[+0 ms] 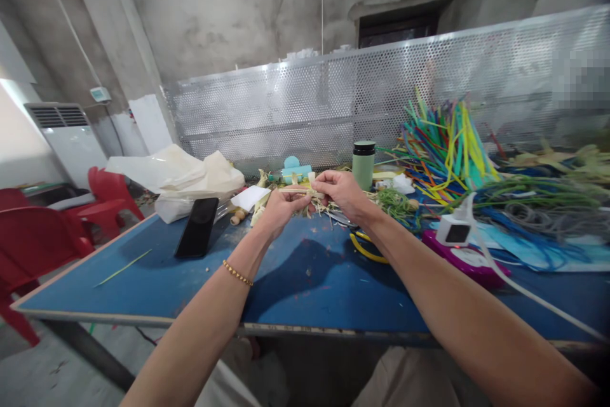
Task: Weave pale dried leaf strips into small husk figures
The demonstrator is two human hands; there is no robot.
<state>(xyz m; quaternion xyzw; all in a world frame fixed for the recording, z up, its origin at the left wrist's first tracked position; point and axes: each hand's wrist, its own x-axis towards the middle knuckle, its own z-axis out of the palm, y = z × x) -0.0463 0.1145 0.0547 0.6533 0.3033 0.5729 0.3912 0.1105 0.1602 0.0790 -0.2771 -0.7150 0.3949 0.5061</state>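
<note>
Over the far middle of the blue table, my left hand [281,209] pinches a pale straw-like strip [294,190] between thumb and fingers. My right hand [339,191] meets it from the other side, its thumb and forefinger closed on the same pale piece close to a whitish end [311,177]. Both hands are held just above the tabletop. Behind and beneath them lies a scatter of pale fibres and husk-like scraps, partly hidden by the fingers. Yellow-handled scissors or pliers [366,249] lie beside my right forearm, which partly covers them.
A black phone [197,228] lies left, near crumpled whitish sheets [200,180]. A green jar [363,164] with a black lid stands behind my right hand. Rightward are coloured strips [452,143], green cords [515,194] and a purple power strip [469,261] with a white charger. A perforated metal screen [286,108] backs the table.
</note>
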